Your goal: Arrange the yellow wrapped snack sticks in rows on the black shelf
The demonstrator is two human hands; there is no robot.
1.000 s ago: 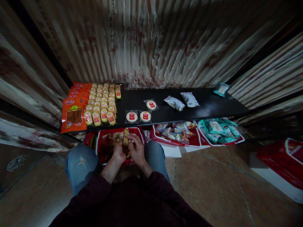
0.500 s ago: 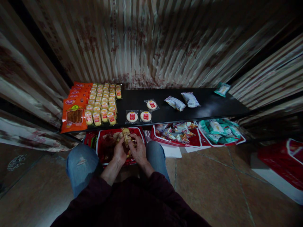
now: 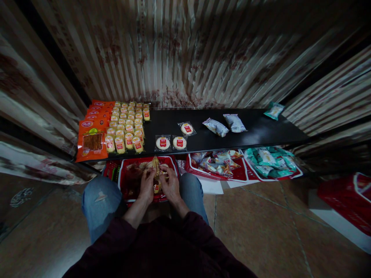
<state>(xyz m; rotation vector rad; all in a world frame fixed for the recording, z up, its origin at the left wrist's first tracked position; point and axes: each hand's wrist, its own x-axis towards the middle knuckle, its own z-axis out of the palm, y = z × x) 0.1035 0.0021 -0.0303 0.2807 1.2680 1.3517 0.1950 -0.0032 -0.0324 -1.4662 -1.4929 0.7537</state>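
Observation:
My left hand and my right hand are close together over a red basket between my knees. Both have their fingers closed round a bunch of small yellow snack packets held upright between them. More packets lie in the basket beneath, partly hidden by my hands. In front of me runs a low black shelf. On its left end stand rows of the same yellow packets beside orange packets.
Round white cakes in clear wrap and two silver-blue packets lie mid-shelf, with a green packet at the far right. Red bags of snacks and green packets sit under the shelf. A red bag lies at right on the tiled floor.
My hands have kept working the bunch of yellow packets over the basket, shifting it slightly right and lower. The view has drifted a little.

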